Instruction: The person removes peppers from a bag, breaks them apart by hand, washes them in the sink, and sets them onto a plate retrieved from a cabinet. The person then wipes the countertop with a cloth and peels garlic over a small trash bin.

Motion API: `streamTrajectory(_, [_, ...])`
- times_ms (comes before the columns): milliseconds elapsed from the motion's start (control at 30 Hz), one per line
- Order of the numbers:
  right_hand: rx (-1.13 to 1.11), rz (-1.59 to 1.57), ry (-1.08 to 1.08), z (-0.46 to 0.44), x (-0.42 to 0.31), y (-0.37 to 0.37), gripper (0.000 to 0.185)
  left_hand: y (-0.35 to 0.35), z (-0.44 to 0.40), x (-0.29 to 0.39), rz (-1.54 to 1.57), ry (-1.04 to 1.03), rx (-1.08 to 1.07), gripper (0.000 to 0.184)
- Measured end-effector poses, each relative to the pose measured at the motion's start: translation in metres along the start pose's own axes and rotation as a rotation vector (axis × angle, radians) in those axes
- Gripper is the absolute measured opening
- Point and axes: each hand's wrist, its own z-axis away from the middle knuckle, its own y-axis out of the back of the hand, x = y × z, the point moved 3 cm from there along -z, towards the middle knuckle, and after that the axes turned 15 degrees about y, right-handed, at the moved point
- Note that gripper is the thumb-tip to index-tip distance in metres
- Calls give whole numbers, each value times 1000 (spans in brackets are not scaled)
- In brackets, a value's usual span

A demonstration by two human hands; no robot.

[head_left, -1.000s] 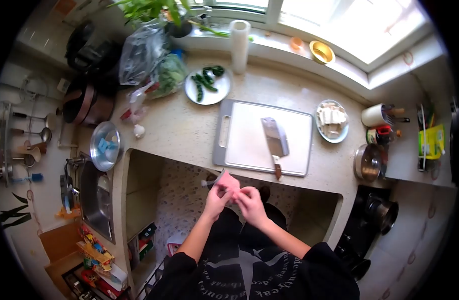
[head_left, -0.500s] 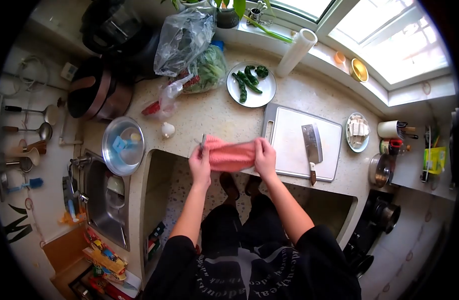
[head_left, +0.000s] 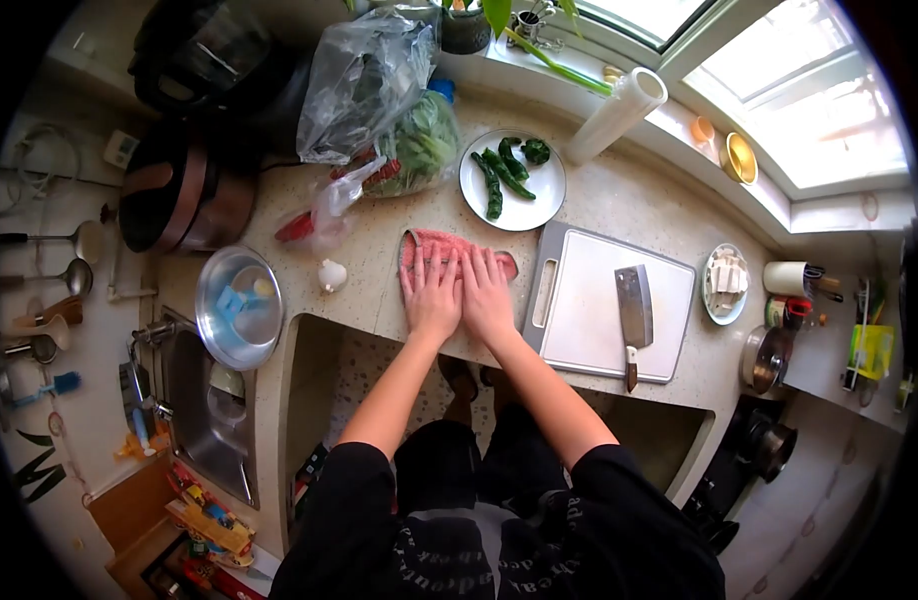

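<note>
A pink cloth (head_left: 416,246) with a dark edge lies on the counter, left of the cutting board (head_left: 579,300). My left hand (head_left: 435,298) rests flat on it, fingers spread. Beside it, touching, my right hand (head_left: 487,295) also presses flat on the cloth with its fingers apart. Both hands hide much of the cloth. On the white board lies a cleaver (head_left: 634,308), its handle toward the front edge. A white plate (head_left: 544,208) of green peppers (head_left: 509,175) stands behind the cloth, and a garlic bulb (head_left: 332,275) sits to its left.
A metal bowl (head_left: 214,320) stands by the sink (head_left: 214,415) at left. Bagged greens (head_left: 419,145) and a rice cooker (head_left: 194,195) are at the back left. A plastic roll (head_left: 619,115) stands near the window. At right are a bowl of white pieces (head_left: 726,280) and a pot (head_left: 766,358).
The cloth, bunched in my hands and then stretched between them, now lies on the counter. Both hands have moved forward and down onto it, and their fingers have opened flat.
</note>
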Motion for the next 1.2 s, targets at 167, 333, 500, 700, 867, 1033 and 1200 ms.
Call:
streamTrajectory(167, [-1,-88,22,34,-13,-4,55,-2,21,-2,-9,-81,-80,53])
streamTrajectory(333, [-89,-74,54,94,-52,10,59,5,99,-18,72,-143,-239,53])
streamTrajectory(500, [-66,-78,29,54,-24,9,60,0,44,0,65,-143,-159,55])
streamTrajectory(700, [-60,23,6,-40,21,-14,62,-18,-51,6,-164,-23,-33,61])
streamTrajectory(867, [-85,-28,70,-50,-34,-40,61,-10,-35,-65,-189,160,-17,59])
streamTrajectory(1033, [-116,-70,114,28,-79,-34,58,2,57,-71,-214,175,-179,56])
streamTrajectory(1200, [-146,1,18,64,-38,1,61,-12,68,-6,-27,49,-201,58])
